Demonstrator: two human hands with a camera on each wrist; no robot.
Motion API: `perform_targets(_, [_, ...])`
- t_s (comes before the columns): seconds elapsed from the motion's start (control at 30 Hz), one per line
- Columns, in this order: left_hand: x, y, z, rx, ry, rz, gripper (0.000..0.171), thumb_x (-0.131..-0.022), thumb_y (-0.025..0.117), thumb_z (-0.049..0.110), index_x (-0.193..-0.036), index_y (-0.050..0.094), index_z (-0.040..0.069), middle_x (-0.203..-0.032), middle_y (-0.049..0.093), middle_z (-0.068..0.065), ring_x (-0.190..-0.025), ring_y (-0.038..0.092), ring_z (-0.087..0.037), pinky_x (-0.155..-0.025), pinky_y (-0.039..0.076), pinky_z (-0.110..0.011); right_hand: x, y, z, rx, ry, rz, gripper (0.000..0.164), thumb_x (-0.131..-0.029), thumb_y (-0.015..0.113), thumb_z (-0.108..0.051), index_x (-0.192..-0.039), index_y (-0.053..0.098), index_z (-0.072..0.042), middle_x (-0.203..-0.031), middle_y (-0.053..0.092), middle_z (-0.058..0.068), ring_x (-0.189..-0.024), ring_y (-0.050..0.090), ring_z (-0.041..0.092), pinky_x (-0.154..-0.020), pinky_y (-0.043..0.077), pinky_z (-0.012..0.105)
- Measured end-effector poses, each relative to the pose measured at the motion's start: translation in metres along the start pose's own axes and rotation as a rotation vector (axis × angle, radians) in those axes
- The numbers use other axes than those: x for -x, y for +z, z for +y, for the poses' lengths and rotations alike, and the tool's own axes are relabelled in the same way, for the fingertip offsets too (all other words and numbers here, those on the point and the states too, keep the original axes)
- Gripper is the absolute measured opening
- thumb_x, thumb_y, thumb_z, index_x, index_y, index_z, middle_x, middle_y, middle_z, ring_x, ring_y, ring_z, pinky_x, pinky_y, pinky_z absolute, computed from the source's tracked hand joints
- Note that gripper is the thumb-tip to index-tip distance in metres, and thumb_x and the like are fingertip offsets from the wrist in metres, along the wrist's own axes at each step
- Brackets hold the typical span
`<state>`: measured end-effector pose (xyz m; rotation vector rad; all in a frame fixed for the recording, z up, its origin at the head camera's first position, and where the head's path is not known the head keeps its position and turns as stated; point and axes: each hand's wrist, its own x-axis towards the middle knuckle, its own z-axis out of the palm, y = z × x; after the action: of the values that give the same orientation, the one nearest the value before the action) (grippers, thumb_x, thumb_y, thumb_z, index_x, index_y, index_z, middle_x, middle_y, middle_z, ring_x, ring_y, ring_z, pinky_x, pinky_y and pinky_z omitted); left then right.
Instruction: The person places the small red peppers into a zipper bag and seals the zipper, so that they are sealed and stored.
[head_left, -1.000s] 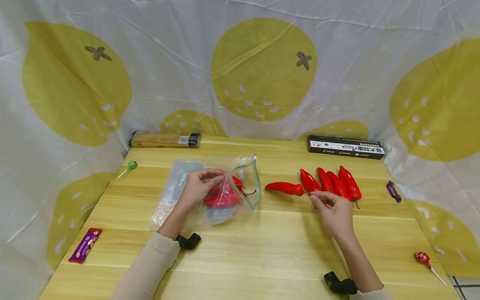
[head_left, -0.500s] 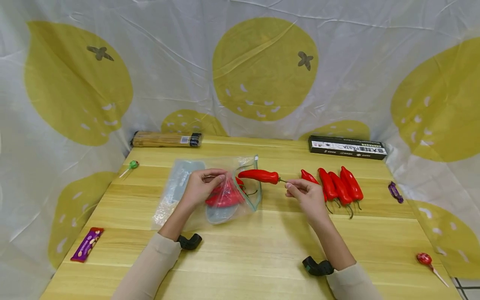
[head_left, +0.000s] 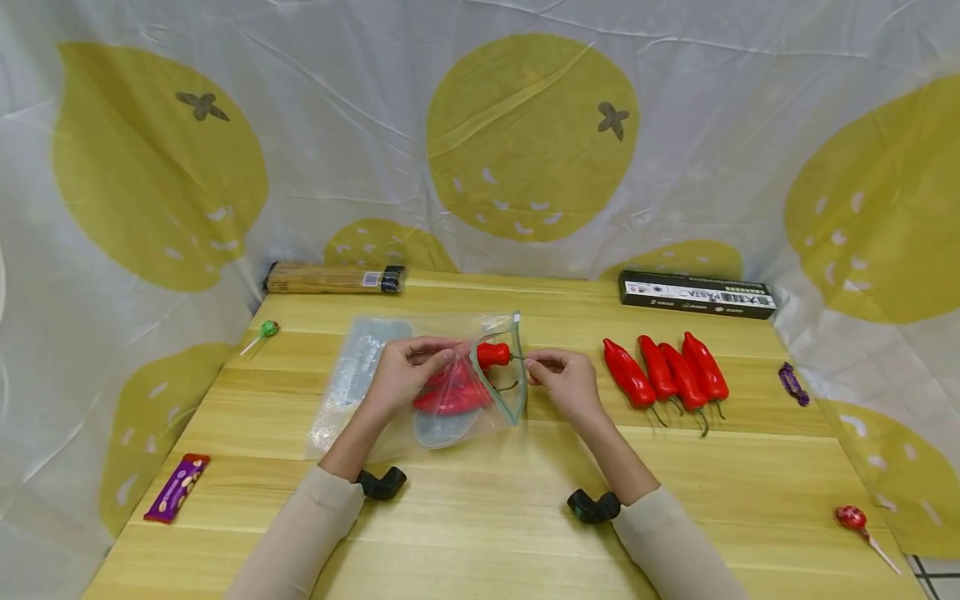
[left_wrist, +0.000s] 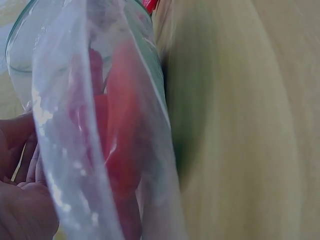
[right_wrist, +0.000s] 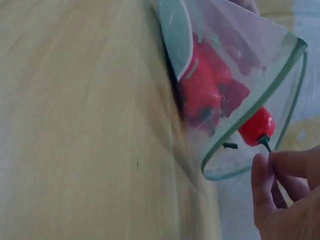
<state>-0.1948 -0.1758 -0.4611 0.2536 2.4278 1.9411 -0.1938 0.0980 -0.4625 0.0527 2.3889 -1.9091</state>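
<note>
My left hand (head_left: 408, 371) pinches the upper side of a clear zip bag (head_left: 450, 433), whose green-edged mouth gapes to the right. Several red peppers (head_left: 450, 400) lie inside, seen through the plastic. By its green stem, my right hand (head_left: 566, 383) pinches another red pepper (head_left: 493, 354), most of which is inside the bag mouth. In the right wrist view that pepper (right_wrist: 260, 125) shows its stem end at the opening, between thumb and fingers (right_wrist: 262, 190). In the left wrist view the plastic (left_wrist: 65, 165) partly hides the peppers (left_wrist: 122, 120).
Several red peppers (head_left: 663, 375) lie in a row to the right. A pasta box (head_left: 697, 294) and a bundle of sticks (head_left: 330, 278) stand along the back. A green lollipop (head_left: 262, 333), chocolate bar (head_left: 177, 489), purple candy (head_left: 793, 384) and red lollipop (head_left: 855, 521) lie near the sides.
My right hand has moved left from the row, carrying the pepper by its stem, and the pepper has slid into the bag mouth. The left hand stays on the bag.
</note>
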Motion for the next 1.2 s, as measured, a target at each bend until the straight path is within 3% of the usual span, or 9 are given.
perform_targets(0.07, [0.000, 0.000, 0.001, 0.002, -0.003, 0.003, 0.027, -0.087, 0.073, 0.033, -0.108, 0.075, 0.016, -0.107, 0.074, -0.006, -0.093, 0.072, -0.015, -0.076, 0.059, -0.027, -0.004, 0.003, 0.000, 0.032, -0.019, 0.017, 0.016, -0.089, 0.072, -0.016, -0.102, 0.075, -0.006, -0.095, 0.074, 0.010, -0.085, 0.071, 0.026, -0.079, 0.059, 0.043])
perform_targets(0.17, [-0.001, 0.001, 0.002, 0.012, -0.007, 0.003, 0.028, -0.087, 0.074, 0.031, -0.108, 0.075, 0.014, -0.107, 0.074, -0.007, -0.092, 0.072, -0.015, -0.076, 0.059, -0.027, -0.009, 0.004, 0.002, -0.018, -0.007, 0.004, 0.021, -0.091, 0.069, -0.014, -0.109, 0.072, -0.005, -0.102, 0.073, 0.011, -0.091, 0.071, 0.023, -0.084, 0.058, 0.039])
perform_targets(0.37, [-0.002, 0.001, -0.001, 0.019, -0.016, 0.008, 0.027, -0.087, 0.073, 0.032, -0.108, 0.075, 0.016, -0.109, 0.073, -0.005, -0.093, 0.072, -0.014, -0.077, 0.059, -0.027, -0.009, -0.003, 0.006, -0.428, 0.070, -0.095, 0.039, -0.098, 0.056, -0.008, -0.134, 0.050, 0.007, -0.130, 0.054, 0.026, -0.116, 0.062, 0.035, -0.099, 0.049, 0.040])
perform_targets(0.47, [-0.002, 0.000, -0.002, 0.026, -0.022, 0.009, 0.026, -0.087, 0.073, 0.032, -0.107, 0.075, 0.015, -0.110, 0.073, -0.004, -0.095, 0.072, -0.014, -0.077, 0.059, -0.027, -0.005, -0.006, 0.003, -0.545, 0.070, -0.128, 0.042, -0.102, 0.050, -0.015, -0.136, 0.043, 0.009, -0.138, 0.046, 0.032, -0.123, 0.056, 0.040, -0.102, 0.047, 0.042])
perform_targets(0.7, [0.000, -0.001, 0.001, 0.009, -0.055, 0.012, 0.029, -0.086, 0.074, 0.031, -0.110, 0.073, 0.013, -0.112, 0.072, -0.009, -0.096, 0.072, -0.018, -0.079, 0.059, -0.028, 0.001, -0.008, -0.004, -0.491, 0.135, -0.098, 0.045, -0.106, 0.041, -0.024, -0.138, 0.042, 0.008, -0.141, 0.044, 0.030, -0.126, 0.052, 0.043, -0.105, 0.044, 0.045])
perform_targets(0.83, [0.001, 0.000, 0.002, 0.006, -0.058, 0.017, 0.030, -0.085, 0.075, 0.032, -0.109, 0.074, 0.013, -0.110, 0.072, -0.009, -0.095, 0.072, -0.017, -0.079, 0.058, -0.027, 0.005, -0.008, -0.006, -0.489, 0.169, -0.130, 0.048, -0.107, 0.038, -0.025, -0.142, 0.038, 0.008, -0.141, 0.047, 0.028, -0.128, 0.052, 0.039, -0.108, 0.041, 0.046])
perform_targets(1.2, [0.001, 0.004, 0.003, 0.028, -0.040, 0.012, 0.023, -0.087, 0.074, 0.030, -0.106, 0.075, 0.017, -0.108, 0.074, -0.004, -0.094, 0.072, -0.015, -0.077, 0.059, -0.027, 0.008, 0.014, -0.017, -0.555, 0.076, -0.167, 0.049, -0.107, 0.035, -0.029, -0.141, 0.037, 0.006, -0.139, 0.050, 0.030, -0.131, 0.049, 0.041, -0.107, 0.042, 0.042])
